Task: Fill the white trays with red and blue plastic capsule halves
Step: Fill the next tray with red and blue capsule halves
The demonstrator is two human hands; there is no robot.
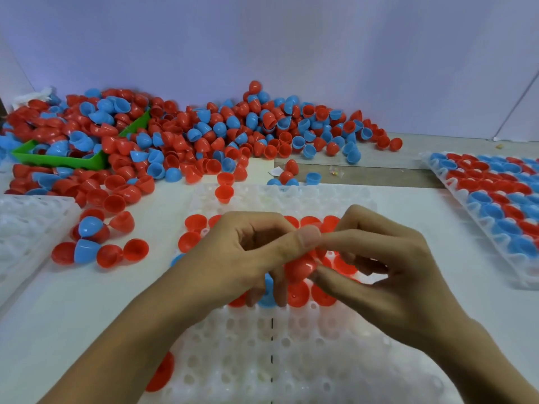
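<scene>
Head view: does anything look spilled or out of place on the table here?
Yes. The capsule halves have overflowed the green bin and lie heaped and scattered across the table. One red half lies on the table against the middle tray's left edge, outside any pocket.

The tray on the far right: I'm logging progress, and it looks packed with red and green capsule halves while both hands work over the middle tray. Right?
Not quite. The head view shows the right tray packed with red and blue halves, not green. Both hands, left hand and right hand, do work over the middle tray.
</scene>
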